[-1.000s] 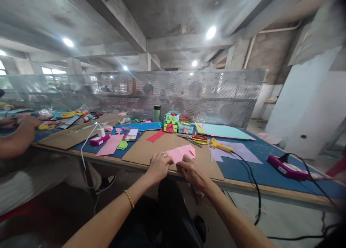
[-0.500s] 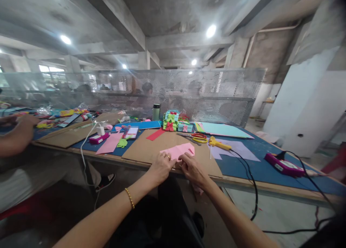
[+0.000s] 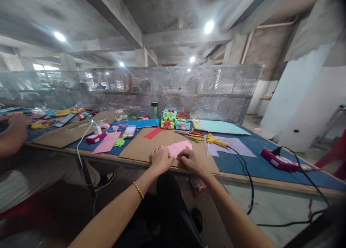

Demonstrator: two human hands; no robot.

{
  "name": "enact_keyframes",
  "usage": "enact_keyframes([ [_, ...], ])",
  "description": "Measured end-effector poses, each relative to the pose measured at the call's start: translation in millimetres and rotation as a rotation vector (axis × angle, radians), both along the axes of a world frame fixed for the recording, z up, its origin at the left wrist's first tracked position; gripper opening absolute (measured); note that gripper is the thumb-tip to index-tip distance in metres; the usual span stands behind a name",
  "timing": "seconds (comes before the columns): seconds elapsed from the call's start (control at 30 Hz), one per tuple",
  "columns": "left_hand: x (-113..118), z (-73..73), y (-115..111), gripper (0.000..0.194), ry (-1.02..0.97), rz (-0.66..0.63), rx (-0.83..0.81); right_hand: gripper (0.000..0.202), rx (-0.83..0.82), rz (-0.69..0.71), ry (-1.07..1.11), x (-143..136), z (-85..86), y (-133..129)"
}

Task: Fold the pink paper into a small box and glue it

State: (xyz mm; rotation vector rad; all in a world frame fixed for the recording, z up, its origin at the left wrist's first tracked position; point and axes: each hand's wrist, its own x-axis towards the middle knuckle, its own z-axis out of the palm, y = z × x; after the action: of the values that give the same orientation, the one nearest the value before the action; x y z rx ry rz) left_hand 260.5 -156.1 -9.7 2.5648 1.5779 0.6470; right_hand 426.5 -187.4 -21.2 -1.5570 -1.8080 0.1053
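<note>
Fingers of left hand (image 3: 162, 159) and right hand (image 3: 192, 161) pinch near edge of pink paper (image 3: 178, 147) — twelve o'clock, on cardboard (image 3: 144, 143). Folding looks partway: creases begun, near edge seemingly unfinished; bow-trimmed boxes (image 3: 168, 122), eleven o'clock from paper, look complete. Hands converge from seven and five — knuckles up, fingertips just beside each other.

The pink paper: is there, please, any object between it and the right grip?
Nothing visible: the right grip is at the near edge of the pink paper. The yellow glue gun lies off to the right.
</note>
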Motion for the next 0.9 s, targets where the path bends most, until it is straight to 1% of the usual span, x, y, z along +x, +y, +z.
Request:
enact_keyframes([
  [0.17,1.0,8.1,11.0,0.031,-0.004,0.024,-0.141,0.028,-0.06,-0.008,-0.013,-5.1,4.7,2.4],
  [0.37,4.9,16.7,20.7,0.021,0.008,0.008,-0.264,0.027,-0.063,-0.046,-0.054,-8.7,3.1,3.4],
  [0.47,6.1,18.7,24.1,0.021,0.004,-0.004,-0.295,0.028,-0.072,-0.04,-0.075,-7.7,3.1,5.1],
  [0.6,4.6,19.3,28.6,0.019,-0.017,-0.036,-0.345,0.03,-0.071,-0.038,-0.09,-7.6,4.0,4.9],
  [0.73,2.8,16.5,34.1,0.017,-0.044,-0.074,-0.426,0.029,-0.08,-0.051,-0.089,-7.5,2.7,5.4],
  [0.9,-0.4,13.0,37.2,0.03,-0.054,-0.125,-0.525,0.027,-0.063,-0.049,-0.085,-3.1,-4.2,11.6],
])
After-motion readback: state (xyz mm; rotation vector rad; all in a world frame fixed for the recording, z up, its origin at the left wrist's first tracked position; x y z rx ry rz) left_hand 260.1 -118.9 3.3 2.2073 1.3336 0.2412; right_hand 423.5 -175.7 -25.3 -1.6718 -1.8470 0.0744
